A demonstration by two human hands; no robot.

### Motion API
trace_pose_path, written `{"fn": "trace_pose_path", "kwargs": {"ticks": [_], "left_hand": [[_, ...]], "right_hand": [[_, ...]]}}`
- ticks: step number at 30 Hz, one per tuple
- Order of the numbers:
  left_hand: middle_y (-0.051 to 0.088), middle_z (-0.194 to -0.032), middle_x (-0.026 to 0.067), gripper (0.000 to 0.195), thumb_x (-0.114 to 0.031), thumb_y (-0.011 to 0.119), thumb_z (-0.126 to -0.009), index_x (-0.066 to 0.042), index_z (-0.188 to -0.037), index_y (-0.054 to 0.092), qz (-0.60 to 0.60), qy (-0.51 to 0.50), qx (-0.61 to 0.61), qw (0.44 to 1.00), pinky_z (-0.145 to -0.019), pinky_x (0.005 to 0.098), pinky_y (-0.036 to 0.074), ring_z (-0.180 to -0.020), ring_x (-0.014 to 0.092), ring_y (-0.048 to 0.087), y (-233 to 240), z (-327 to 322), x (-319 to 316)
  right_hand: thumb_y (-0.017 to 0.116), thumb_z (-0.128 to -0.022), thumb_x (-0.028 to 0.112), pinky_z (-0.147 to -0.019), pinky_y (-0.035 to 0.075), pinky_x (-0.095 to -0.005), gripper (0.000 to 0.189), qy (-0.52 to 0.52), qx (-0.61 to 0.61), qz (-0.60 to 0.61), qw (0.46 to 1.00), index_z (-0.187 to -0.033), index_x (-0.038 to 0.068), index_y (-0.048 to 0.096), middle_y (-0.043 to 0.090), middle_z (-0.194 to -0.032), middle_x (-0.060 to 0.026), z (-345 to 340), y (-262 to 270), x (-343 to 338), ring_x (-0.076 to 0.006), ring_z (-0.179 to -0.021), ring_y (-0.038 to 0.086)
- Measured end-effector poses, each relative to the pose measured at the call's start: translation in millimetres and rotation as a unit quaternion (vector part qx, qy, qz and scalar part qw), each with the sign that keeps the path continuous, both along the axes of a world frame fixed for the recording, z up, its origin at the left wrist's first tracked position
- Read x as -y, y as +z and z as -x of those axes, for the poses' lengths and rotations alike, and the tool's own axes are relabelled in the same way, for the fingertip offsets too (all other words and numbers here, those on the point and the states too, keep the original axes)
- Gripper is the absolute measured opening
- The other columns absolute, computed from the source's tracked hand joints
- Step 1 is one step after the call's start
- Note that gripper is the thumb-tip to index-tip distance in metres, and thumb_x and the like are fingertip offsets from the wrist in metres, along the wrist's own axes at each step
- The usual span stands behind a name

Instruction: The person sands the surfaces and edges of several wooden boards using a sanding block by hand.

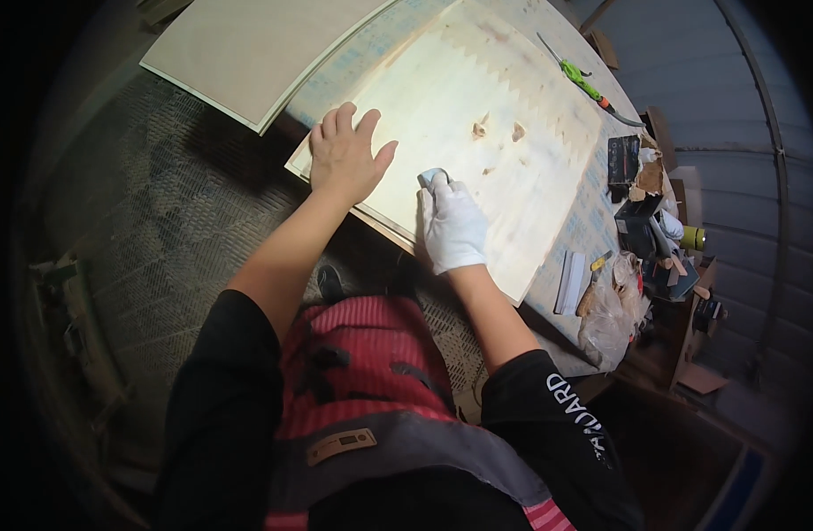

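Observation:
A pale wooden panel (440,99) lies on the worktable before me, with a jagged band along its far side and a few brown knots in its face. My left hand (345,156), bare, rests flat on the panel's near left corner with its fingers spread. In a white work glove, my right hand (454,222) grips a small blue-grey block or pad (434,175) against the panel near its front edge. Most of that block is hidden by the glove, so its exact kind cannot be told.
Another flat panel (254,53) lies at upper left. A green-handled air blow gun (579,78) with a hose lies beyond the panel. Boxes (635,216), a plastic bag (609,318) and light strips (570,283) crowd the table's right side. Perforated matting (174,199) covers the floor.

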State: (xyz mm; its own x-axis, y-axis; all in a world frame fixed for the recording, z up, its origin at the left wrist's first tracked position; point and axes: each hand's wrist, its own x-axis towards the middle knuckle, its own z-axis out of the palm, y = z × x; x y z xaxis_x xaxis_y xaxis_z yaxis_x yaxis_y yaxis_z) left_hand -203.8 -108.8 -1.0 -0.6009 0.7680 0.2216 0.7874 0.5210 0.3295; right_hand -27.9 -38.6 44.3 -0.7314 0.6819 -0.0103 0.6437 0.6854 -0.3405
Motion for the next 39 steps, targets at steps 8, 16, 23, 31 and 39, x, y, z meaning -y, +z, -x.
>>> {"fn": "trace_pose_path", "kwargs": {"ticks": [8, 16, 23, 31, 39], "left_hand": [[0.043, -0.137, 0.0158, 0.052, -0.044, 0.063, -0.095, -0.012, -0.135, 0.054, 0.002, -0.019, -0.003, 1.000, -0.109, 0.0486, 0.030, -0.130, 0.034, 0.038, 5.2, -6.6, -5.4], [0.044, -0.136, 0.0167, 0.053, -0.044, 0.063, -0.094, -0.011, -0.135, 0.054, 0.020, -0.009, -0.007, 1.000, -0.108, 0.0502, 0.031, -0.129, 0.035, 0.039, -0.5, -0.1, 3.7], [0.043, -0.136, 0.0175, 0.053, -0.043, 0.063, -0.094, -0.011, -0.135, 0.053, 0.010, -0.006, -0.016, 1.000, -0.108, 0.0508, 0.032, -0.129, 0.036, 0.039, -1.5, 4.9, 5.9], [0.042, -0.137, 0.0182, 0.053, -0.042, 0.064, -0.094, -0.010, -0.135, 0.054, 0.016, -0.013, 0.009, 1.000, -0.109, 0.0514, 0.031, -0.129, 0.036, 0.038, 0.8, 0.9, 4.7], [0.044, -0.134, 0.0173, 0.052, -0.041, 0.065, -0.093, -0.009, -0.133, 0.054, 0.008, -0.018, 0.004, 1.000, -0.109, 0.0503, 0.031, -0.128, 0.035, 0.039, 4.7, -0.2, 1.3]], "right_hand": [[0.057, -0.100, 0.027, -0.077, 0.056, -0.0461, 0.028, -0.011, -0.158, 0.039, 0.987, -0.118, 0.007, 0.053, 0.067, -0.100, -0.0162, -2.6, -58.4, -2.0, -0.0356, -0.088, 0.069], [0.059, -0.099, 0.028, -0.078, 0.056, -0.0453, 0.033, -0.007, 0.073, -0.039, 0.997, -0.122, 0.006, 0.054, 0.066, -0.099, -0.0166, -3.5, -23.7, 34.8, -0.0351, -0.092, 0.068], [0.061, -0.097, 0.025, -0.075, 0.056, -0.0467, 0.033, 0.021, -0.015, -0.036, 0.999, -0.121, 0.004, 0.054, 0.066, -0.095, -0.0171, -10.8, -23.7, 40.0, -0.0355, -0.082, 0.068], [0.060, -0.097, 0.022, -0.074, 0.055, -0.0473, 0.022, 0.004, -0.065, 0.005, 0.998, -0.112, 0.007, 0.054, 0.066, -0.097, -0.0179, -0.3, -33.8, 26.8, -0.0376, -0.084, 0.067], [0.055, -0.099, 0.017, -0.076, 0.054, -0.0480, 0.019, 0.005, -0.072, 0.032, 0.997, -0.110, 0.002, 0.055, 0.065, -0.092, -0.0197, 3.0, -34.6, 17.8, -0.0388, -0.082, 0.066]]}}
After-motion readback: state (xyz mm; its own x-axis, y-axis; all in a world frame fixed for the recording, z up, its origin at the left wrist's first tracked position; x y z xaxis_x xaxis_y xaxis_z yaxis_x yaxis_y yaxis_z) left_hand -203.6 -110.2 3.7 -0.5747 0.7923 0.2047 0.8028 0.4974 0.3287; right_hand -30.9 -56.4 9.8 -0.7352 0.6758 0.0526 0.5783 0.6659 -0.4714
